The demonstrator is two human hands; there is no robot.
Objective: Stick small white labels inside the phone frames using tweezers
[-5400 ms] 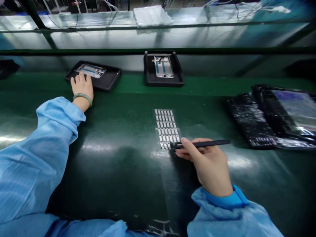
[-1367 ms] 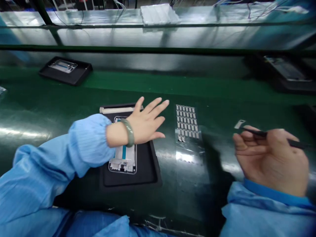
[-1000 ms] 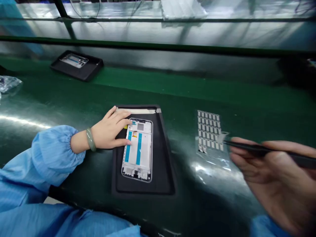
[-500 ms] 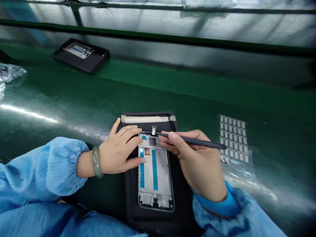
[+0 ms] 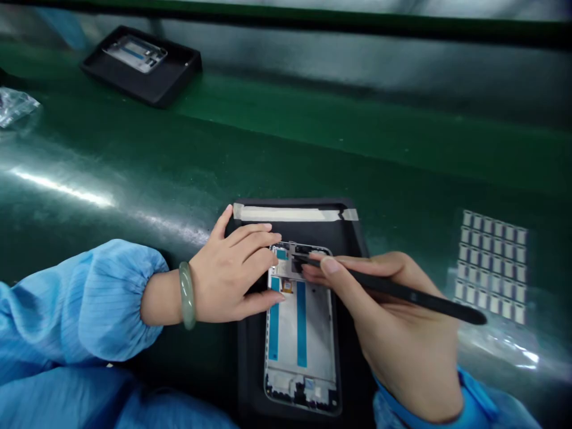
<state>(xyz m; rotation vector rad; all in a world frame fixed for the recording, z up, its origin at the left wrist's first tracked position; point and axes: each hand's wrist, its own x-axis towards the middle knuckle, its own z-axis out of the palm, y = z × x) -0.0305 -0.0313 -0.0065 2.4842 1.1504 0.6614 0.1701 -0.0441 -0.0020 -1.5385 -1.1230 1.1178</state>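
A silver phone frame (image 5: 317, 333) with blue strips lies in a black tray (image 5: 254, 351) in front of me. My left hand (image 5: 236, 271) rests spread over the frame's upper left edge, fingers apart, holding nothing. Black tweezers (image 5: 402, 289) are pinched in my right hand (image 5: 402, 322), their tips over the top part of the frame. A small metallic piece (image 5: 292, 249) is at the tweezer tips, by the frame's top edge; whether it touches the frame I cannot tell.
Another black tray (image 5: 179, 74) holding a second phone frame (image 5: 136, 53) stands at the back left. On the right lies a sheet of small pale stickers (image 5: 491, 262) over clear plastic. A clear bag (image 5: 18, 106) sits at the far left.
The tweezers and my right hand have moved down from above the frame's top edge, bringing the small metallic piece onto or over its upper part. The whole view has shifted.
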